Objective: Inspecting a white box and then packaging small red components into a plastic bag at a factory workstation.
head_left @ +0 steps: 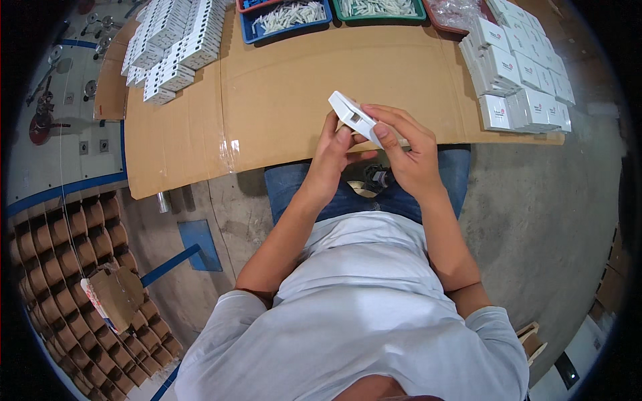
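Head view: both hands meet just over the near edge of the tabletop (281,100), which is covered in brown cardboard. The left hand (334,157) and right hand (408,150) both grip a small white box (354,117), held tilted between them above the person's lap; the right fingers (384,127) curl over its upper side, the left thumb presses from below. Stacks of flat white boxes (174,47) lie at the tabletop's far left, closed white cartons (521,73) at the far right. A blue tray (287,20) and a green tray (378,10) of white parts sit along the far edge. Cardboard dividers (73,267) fill the floor at left.
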Action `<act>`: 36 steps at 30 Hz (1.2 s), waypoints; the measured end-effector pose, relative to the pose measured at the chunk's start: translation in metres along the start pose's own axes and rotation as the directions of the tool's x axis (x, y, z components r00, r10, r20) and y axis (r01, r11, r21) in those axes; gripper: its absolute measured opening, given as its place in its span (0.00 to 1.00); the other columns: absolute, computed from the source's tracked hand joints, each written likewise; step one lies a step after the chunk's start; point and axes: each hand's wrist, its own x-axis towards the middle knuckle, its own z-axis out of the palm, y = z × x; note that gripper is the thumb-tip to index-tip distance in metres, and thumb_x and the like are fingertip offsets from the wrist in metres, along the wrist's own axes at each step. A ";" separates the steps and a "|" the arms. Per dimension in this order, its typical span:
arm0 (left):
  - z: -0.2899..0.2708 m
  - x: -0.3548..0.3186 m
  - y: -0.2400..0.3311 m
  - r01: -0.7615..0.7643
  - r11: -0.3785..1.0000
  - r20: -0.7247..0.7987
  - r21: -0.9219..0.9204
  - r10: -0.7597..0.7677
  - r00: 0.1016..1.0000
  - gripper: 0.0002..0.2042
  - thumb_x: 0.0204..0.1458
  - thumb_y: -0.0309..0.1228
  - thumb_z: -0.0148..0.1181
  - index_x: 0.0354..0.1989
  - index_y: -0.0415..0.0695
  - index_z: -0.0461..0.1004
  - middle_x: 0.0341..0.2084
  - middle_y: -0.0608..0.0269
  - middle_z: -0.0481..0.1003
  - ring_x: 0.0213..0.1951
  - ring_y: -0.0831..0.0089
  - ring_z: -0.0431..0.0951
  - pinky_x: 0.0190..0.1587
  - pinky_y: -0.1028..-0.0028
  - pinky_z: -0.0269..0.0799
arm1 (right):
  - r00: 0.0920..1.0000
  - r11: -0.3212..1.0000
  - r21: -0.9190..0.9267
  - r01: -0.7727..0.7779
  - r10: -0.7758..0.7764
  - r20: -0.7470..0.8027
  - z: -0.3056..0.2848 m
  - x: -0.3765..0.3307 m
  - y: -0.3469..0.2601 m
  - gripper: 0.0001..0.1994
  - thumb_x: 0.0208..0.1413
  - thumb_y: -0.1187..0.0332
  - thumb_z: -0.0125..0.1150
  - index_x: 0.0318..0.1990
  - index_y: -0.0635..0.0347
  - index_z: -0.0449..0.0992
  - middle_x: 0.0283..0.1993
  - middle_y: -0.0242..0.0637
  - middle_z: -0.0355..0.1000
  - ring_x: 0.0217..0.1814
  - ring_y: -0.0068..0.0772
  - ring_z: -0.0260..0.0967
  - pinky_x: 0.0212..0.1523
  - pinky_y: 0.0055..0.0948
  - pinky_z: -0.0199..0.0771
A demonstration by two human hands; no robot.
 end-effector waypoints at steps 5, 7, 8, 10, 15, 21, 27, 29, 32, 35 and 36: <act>-0.014 0.008 0.002 -0.006 0.980 -0.028 0.201 0.012 1.000 0.27 0.69 0.51 0.46 0.67 0.42 0.61 0.56 0.57 0.73 0.55 0.70 0.76 0.54 0.66 0.75 | 0.993 0.992 0.103 -0.076 0.066 0.098 -0.002 -0.004 0.001 0.15 0.61 0.72 0.64 0.55 0.67 0.80 0.54 0.46 0.80 0.57 0.38 0.77 0.58 0.32 0.74; -0.012 0.008 0.006 -0.012 0.986 -0.065 0.166 0.023 0.998 0.26 0.69 0.50 0.47 0.67 0.43 0.61 0.54 0.56 0.74 0.54 0.70 0.77 0.54 0.67 0.75 | 0.993 0.995 0.083 -0.057 0.048 0.108 -0.002 -0.005 -0.001 0.16 0.61 0.72 0.64 0.55 0.67 0.79 0.54 0.46 0.79 0.57 0.38 0.77 0.59 0.32 0.73; -0.010 0.008 0.008 -0.018 0.991 -0.103 0.131 0.032 0.994 0.25 0.70 0.49 0.47 0.66 0.43 0.61 0.53 0.55 0.75 0.53 0.71 0.77 0.55 0.68 0.75 | 0.993 0.997 0.063 -0.038 0.030 0.118 -0.001 -0.006 -0.001 0.17 0.61 0.73 0.64 0.56 0.67 0.78 0.55 0.46 0.79 0.58 0.38 0.77 0.60 0.32 0.73; -0.007 0.008 0.008 -0.043 0.986 -0.157 0.160 0.068 0.985 0.26 0.70 0.48 0.46 0.68 0.45 0.59 0.52 0.54 0.75 0.53 0.70 0.78 0.55 0.67 0.75 | 0.985 0.997 0.046 -0.055 0.047 0.166 -0.003 -0.005 -0.005 0.17 0.62 0.72 0.62 0.58 0.67 0.78 0.57 0.45 0.79 0.60 0.37 0.75 0.61 0.33 0.73; 0.001 0.007 0.012 -0.150 0.958 -0.205 0.245 0.203 0.958 0.29 0.69 0.42 0.50 0.75 0.52 0.51 0.52 0.52 0.73 0.52 0.69 0.77 0.55 0.68 0.74 | 0.965 0.970 0.131 -0.207 0.180 0.191 0.001 -0.006 -0.007 0.18 0.59 0.73 0.66 0.56 0.68 0.78 0.54 0.45 0.80 0.57 0.32 0.77 0.56 0.30 0.76; -0.011 0.009 0.005 -0.202 0.814 -0.044 0.544 0.268 0.962 0.40 0.57 0.33 0.67 0.76 0.49 0.50 0.52 0.55 0.71 0.49 0.68 0.75 0.53 0.68 0.73 | 0.823 0.825 0.202 -0.528 0.440 0.359 0.001 -0.009 -0.009 0.20 0.58 0.77 0.62 0.58 0.69 0.76 0.49 0.39 0.80 0.51 0.24 0.76 0.51 0.28 0.77; -0.027 0.014 -0.014 -0.335 0.794 0.040 0.507 0.367 0.930 0.34 0.54 0.32 0.68 0.69 0.43 0.60 0.52 0.58 0.71 0.51 0.70 0.72 0.57 0.68 0.69 | 0.831 0.835 0.262 -0.483 0.344 0.436 0.012 -0.017 0.011 0.16 0.58 0.74 0.62 0.53 0.70 0.76 0.42 0.35 0.80 0.41 0.22 0.74 0.44 0.28 0.76; -0.029 0.015 -0.016 -0.317 0.827 0.066 0.464 0.324 0.944 0.33 0.53 0.31 0.67 0.68 0.42 0.62 0.51 0.58 0.71 0.52 0.71 0.72 0.57 0.69 0.69 | 0.775 0.823 0.172 -0.541 0.410 0.481 0.015 -0.021 0.015 0.11 0.59 0.72 0.60 0.46 0.71 0.75 0.36 0.35 0.78 0.35 0.23 0.71 0.39 0.30 0.73; -0.034 0.018 -0.017 -0.268 0.847 0.100 0.459 0.250 0.963 0.33 0.51 0.32 0.68 0.67 0.42 0.63 0.51 0.58 0.70 0.52 0.72 0.71 0.57 0.70 0.68 | 0.818 0.888 0.090 -0.451 0.371 0.440 0.020 -0.022 0.014 0.10 0.61 0.71 0.58 0.43 0.72 0.74 0.31 0.37 0.75 0.32 0.24 0.68 0.35 0.32 0.70; -0.042 0.022 -0.022 -0.331 0.806 0.142 0.490 0.301 0.943 0.34 0.50 0.33 0.69 0.66 0.41 0.64 0.53 0.57 0.70 0.52 0.71 0.71 0.57 0.70 0.67 | 0.800 0.881 0.065 -0.468 0.391 0.456 0.025 -0.026 0.018 0.11 0.61 0.71 0.58 0.43 0.72 0.73 0.30 0.42 0.74 0.31 0.25 0.68 0.34 0.31 0.70; -0.044 0.023 -0.025 -0.329 0.807 0.141 0.490 0.300 0.944 0.34 0.50 0.33 0.69 0.66 0.41 0.64 0.53 0.57 0.70 0.52 0.71 0.71 0.57 0.70 0.67 | 0.799 0.881 0.066 -0.469 0.392 0.457 0.026 -0.028 0.020 0.11 0.61 0.71 0.58 0.43 0.72 0.73 0.30 0.42 0.74 0.31 0.25 0.68 0.34 0.31 0.70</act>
